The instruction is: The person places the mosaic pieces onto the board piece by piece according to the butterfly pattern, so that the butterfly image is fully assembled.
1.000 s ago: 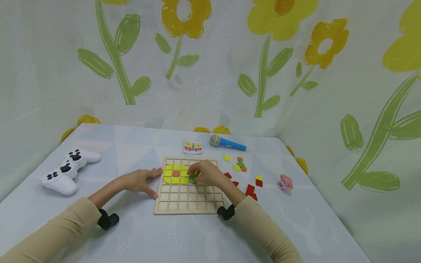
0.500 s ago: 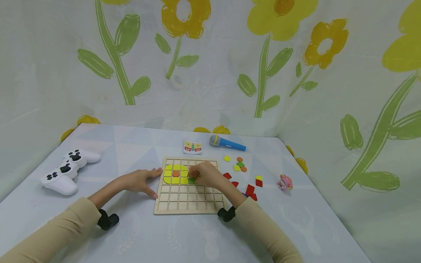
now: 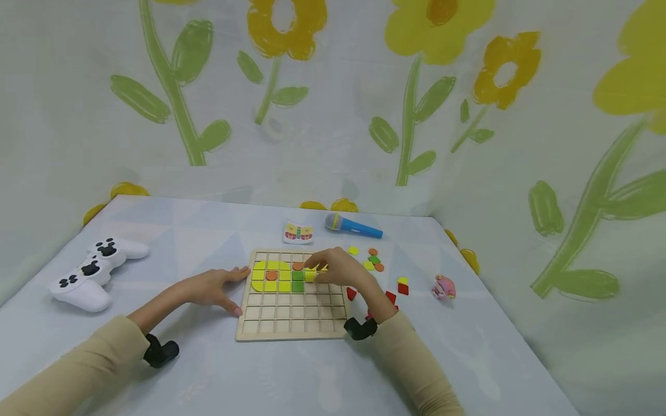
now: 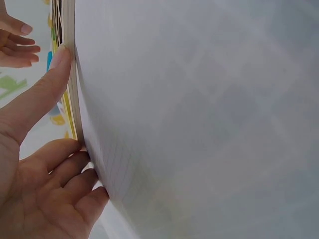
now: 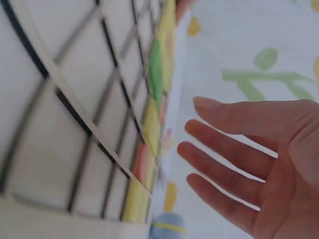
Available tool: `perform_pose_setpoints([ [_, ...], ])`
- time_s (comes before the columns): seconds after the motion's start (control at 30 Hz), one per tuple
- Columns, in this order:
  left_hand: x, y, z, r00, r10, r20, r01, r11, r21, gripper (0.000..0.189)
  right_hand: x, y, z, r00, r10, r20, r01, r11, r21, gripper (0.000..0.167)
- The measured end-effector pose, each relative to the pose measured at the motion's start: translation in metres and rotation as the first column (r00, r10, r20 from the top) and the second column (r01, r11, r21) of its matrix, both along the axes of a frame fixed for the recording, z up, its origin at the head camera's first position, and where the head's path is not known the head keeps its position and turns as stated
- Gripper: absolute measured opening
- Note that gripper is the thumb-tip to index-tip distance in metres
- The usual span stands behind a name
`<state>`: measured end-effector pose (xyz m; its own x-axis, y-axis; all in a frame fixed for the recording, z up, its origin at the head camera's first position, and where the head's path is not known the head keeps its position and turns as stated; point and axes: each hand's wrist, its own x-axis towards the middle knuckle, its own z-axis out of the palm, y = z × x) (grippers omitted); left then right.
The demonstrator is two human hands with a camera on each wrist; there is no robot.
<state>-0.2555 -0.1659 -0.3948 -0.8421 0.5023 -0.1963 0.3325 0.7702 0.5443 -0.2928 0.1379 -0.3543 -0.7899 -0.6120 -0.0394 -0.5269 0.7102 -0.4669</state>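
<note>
My left hand (image 3: 210,286) rests at the left edge of a wooden grid board (image 3: 283,329); in the left wrist view its thumb and fingertips touch the board's side. The board's upper left carries a rounded patch of yellow tiles (image 3: 284,285) around an orange disc (image 3: 272,276). Green tiles (image 3: 298,281) lie just right of that patch, below another orange disc (image 3: 298,266). Over the board's upper right hovers my right hand (image 3: 340,267), its fingers loosely bent and holding nothing. Under its fingertips shows a yellow tile (image 3: 310,275). The right wrist view shows thumb and fingers apart, off the grid.
Loose red pieces (image 3: 391,297) and small yellow, orange and green pieces (image 3: 374,260) lie right of the board. Behind it are a butterfly pattern card (image 3: 299,232) and a blue microphone (image 3: 359,227). A white game controller (image 3: 93,274) lies left; a pink figurine (image 3: 444,287) lies right.
My right hand has let go of its piece and drawn up and right, uncovering the green tiles and upper orange disc. The left hand stays at the board's edge. The head view shifted slightly.
</note>
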Motion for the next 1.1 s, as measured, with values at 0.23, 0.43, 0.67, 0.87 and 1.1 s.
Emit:
perform_pose_setpoints([
  [0.23, 0.001, 0.0, -0.002, 1.0, 0.006, -0.005, -0.006, 1.0, -0.01, 0.106, -0.007, 0.019, 0.006, 0.995, -0.092, -0.036, 0.093, 0.996, 0.002, 0.033],
  [0.43, 0.001, 0.001, -0.002, 1.0, 0.017, -0.004, -0.017, 0.999, -0.035, 0.106, -0.014, 0.037, 0.009, 0.986, -0.164, -0.034, 0.164, 0.986, -0.025, 0.031],
  [0.67, 0.001, 0.0, 0.0, 1.0, 0.015, -0.008, -0.015, 0.999, -0.031, 0.106, -0.024, 0.062, 0.013, 0.978, -0.196, -0.074, 0.188, 0.977, -0.097, 0.03],
  [0.87, 0.001, 0.002, 0.001, 1.0, 0.018, -0.001, -0.018, 1.0, -0.025, 0.106, -0.03, 0.079, 0.014, 0.963, -0.263, -0.058, 0.256, 0.961, -0.109, 0.03],
  [1.1, 0.002, 0.001, 0.002, 1.0, 0.023, 0.002, -0.023, 0.999, -0.029, 0.105, -0.037, 0.093, 0.009, 0.94, -0.34, -0.03, 0.337, 0.939, -0.069, 0.029],
])
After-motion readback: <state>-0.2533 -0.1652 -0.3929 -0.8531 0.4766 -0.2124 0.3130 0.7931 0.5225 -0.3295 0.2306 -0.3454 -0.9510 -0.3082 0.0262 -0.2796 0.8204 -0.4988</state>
